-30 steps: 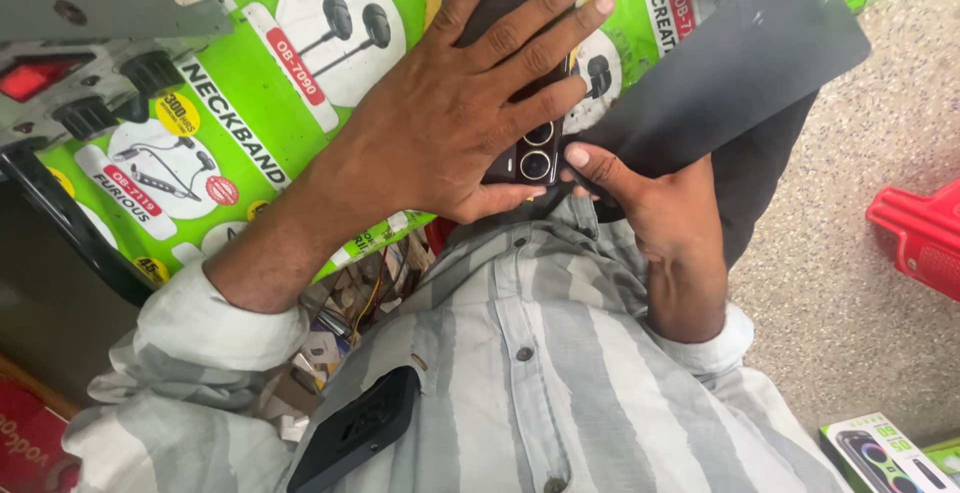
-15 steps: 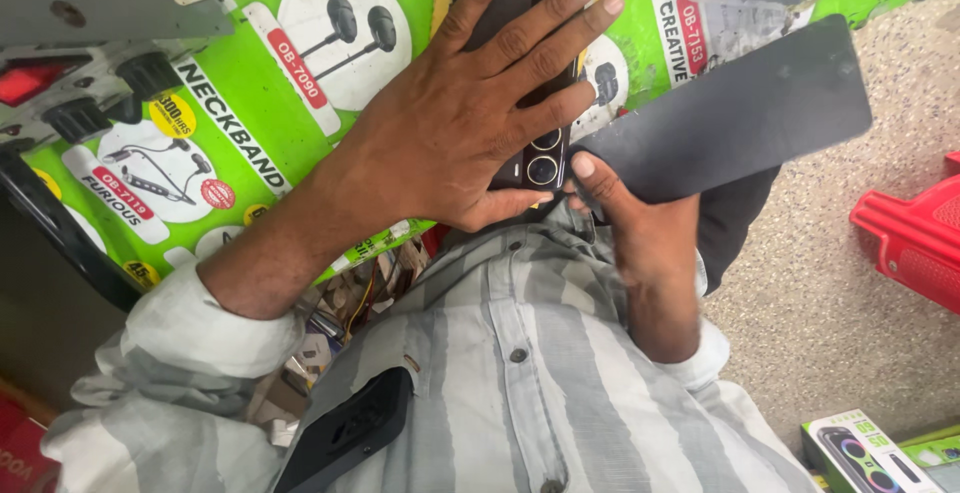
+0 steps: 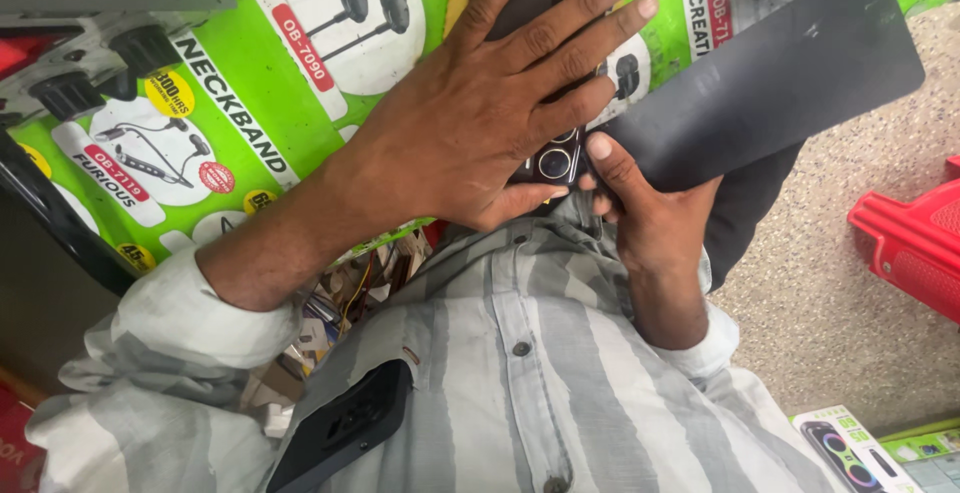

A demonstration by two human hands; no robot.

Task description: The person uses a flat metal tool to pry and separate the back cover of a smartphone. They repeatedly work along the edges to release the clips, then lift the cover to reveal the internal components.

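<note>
Left hand [image 3: 480, 118] spread flat, pinning phone [image 3: 553, 161] to counter; right hand [image 3: 640, 213] pinching dark sheet [image 3: 770, 83] at phone's edge, mid-peel or fitting; steady hold needed.

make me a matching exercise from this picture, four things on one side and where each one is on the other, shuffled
Things:
1. left hand
2. right hand
3. black phone with round camera lenses
4. red plastic stool

Places:
A. on the speckled floor at the right edge
B. spread flat, palm down, over the phone
C. gripping the lower end of the thin dark flat sheet
D. lying on the green printed poster, mostly covered by fingers

Pairs: 1-B, 2-C, 3-D, 4-A
</note>
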